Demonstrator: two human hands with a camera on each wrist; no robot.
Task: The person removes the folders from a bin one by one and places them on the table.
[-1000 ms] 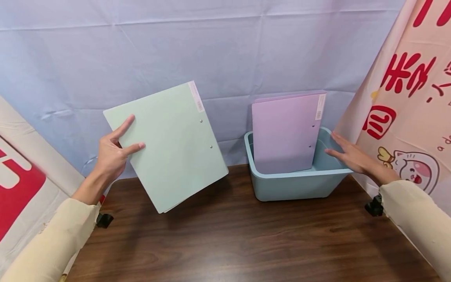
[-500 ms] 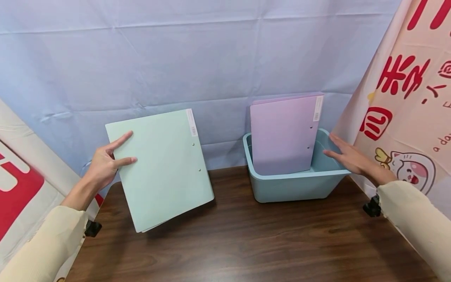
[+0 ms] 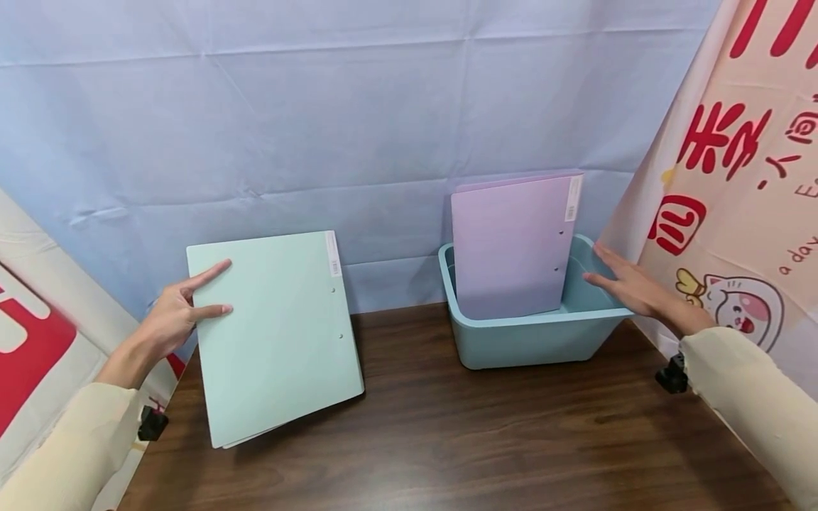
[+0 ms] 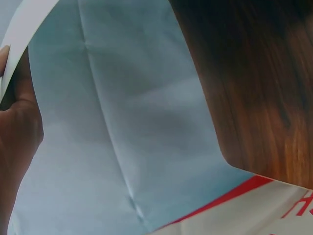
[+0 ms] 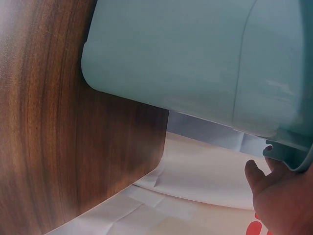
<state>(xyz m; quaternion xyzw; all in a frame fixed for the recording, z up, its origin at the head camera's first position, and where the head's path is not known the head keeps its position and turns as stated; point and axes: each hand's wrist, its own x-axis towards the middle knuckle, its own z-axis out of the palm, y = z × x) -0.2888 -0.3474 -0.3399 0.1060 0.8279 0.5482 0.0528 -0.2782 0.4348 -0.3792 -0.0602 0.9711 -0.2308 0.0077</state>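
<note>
In the head view my left hand (image 3: 171, 318) grips the left edge of a mint-green file folder (image 3: 275, 341). Two digits lie over its front, while the others are hidden behind it. The folder stands tilted, its lower edge close over the table, with a label and two rivets along its right side. At the right, my right hand (image 3: 633, 287) holds the right rim of a blue-green plastic bin (image 3: 530, 345), thumb on the inner side. From the right wrist, fingers (image 5: 255, 174) show outside, under the rim. A purple file folder (image 3: 511, 248) stands upright inside the bin's left part.
The dark wooden table (image 3: 409, 440) runs under both things. Behind it hangs a pale blue cloth (image 3: 332, 113). A pink printed cloth (image 3: 722, 213) closes the right side, and a white and red cloth (image 3: 38, 341) hangs at the left.
My left hand has moved the mint-green folder down and to the left, and the folder has turned more upright. The right hand, the bin and the purple folder have stayed in place.
</note>
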